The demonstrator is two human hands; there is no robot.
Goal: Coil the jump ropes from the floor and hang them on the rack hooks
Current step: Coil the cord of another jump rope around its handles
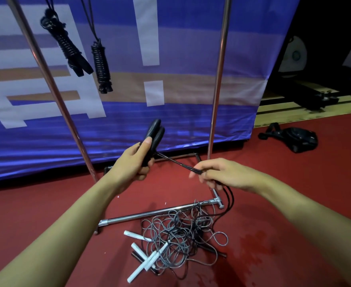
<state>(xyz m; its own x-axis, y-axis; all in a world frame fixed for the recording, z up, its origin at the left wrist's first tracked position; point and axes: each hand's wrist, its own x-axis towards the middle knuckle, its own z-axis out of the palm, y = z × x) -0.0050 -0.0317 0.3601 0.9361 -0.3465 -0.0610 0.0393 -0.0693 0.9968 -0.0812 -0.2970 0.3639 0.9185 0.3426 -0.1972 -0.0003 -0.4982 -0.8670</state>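
Now left hand [134, 162] grips black handles [153, 133]; right hand [222, 175] pinches rope [176, 162].

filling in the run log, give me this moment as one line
left hand grips black handles | right hand pinches black rope | two coils hung | tangled ropes on floor

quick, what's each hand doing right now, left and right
Left hand: closed around the two black handles of a jump rope, held together.
Right hand: pinching the black cord that runs from those handles.
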